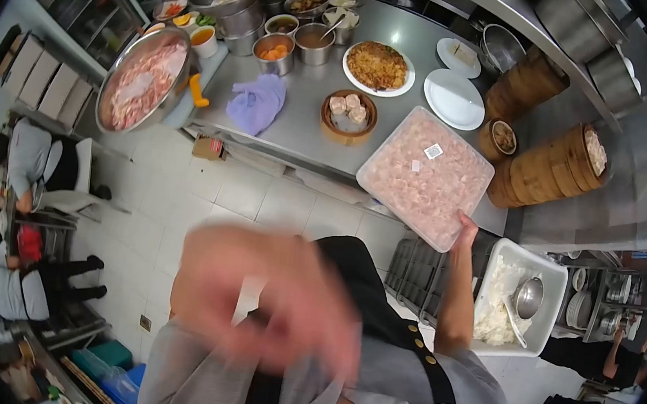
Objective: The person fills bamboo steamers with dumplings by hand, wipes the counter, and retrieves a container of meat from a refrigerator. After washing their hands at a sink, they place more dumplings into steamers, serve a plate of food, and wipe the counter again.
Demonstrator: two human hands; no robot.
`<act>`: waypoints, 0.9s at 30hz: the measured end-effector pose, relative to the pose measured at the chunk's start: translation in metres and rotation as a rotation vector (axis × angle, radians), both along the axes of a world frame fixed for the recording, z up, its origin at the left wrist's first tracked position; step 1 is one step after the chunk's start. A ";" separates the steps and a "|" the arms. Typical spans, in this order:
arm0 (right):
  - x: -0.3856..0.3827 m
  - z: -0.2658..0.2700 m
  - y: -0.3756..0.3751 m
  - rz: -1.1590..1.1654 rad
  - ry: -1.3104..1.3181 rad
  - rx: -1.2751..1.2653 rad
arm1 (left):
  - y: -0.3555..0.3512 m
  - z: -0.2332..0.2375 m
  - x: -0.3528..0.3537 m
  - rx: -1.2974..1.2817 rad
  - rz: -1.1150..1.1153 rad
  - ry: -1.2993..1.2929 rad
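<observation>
My right hand (463, 234) is closed on the near right corner of a flat clear plastic container (398, 166) filled with pale pink, minced-looking food. A white label (433, 151) with a printed code sits on top of it. The container is tilted at the counter's front edge. Close to the camera, my left hand (275, 291) is smeared by motion, so its fingers cannot be read. Just beyond the container are a small bamboo steamer (349, 130) with several dumplings and a white plate (454, 99).
On the steel counter (295, 132) are a purple cloth (256, 104), a plate of browned food (377, 67) and several metal pots. A bowl of raw meat (143, 80) stands left, stacked bamboo steamers (547, 170) right. A white tub (522, 298) is below right. Other people work at far left and right.
</observation>
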State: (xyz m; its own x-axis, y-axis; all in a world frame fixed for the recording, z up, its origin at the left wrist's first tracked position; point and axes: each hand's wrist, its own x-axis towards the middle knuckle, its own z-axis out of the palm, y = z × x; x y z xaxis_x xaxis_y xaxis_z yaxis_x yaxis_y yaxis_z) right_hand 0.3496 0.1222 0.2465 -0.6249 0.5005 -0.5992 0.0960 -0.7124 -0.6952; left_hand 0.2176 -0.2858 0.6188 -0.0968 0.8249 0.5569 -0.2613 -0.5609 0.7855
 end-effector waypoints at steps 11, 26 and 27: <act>-0.042 0.003 0.040 0.298 -0.650 0.846 | 0.136 -0.361 -0.343 -1.345 0.947 -0.155; -0.074 0.048 0.001 0.419 -1.045 0.992 | 0.208 -0.398 -0.370 -0.684 0.744 -0.945; -0.070 0.039 0.002 0.411 -1.043 0.997 | 0.212 -0.399 -0.372 -0.651 0.744 -0.925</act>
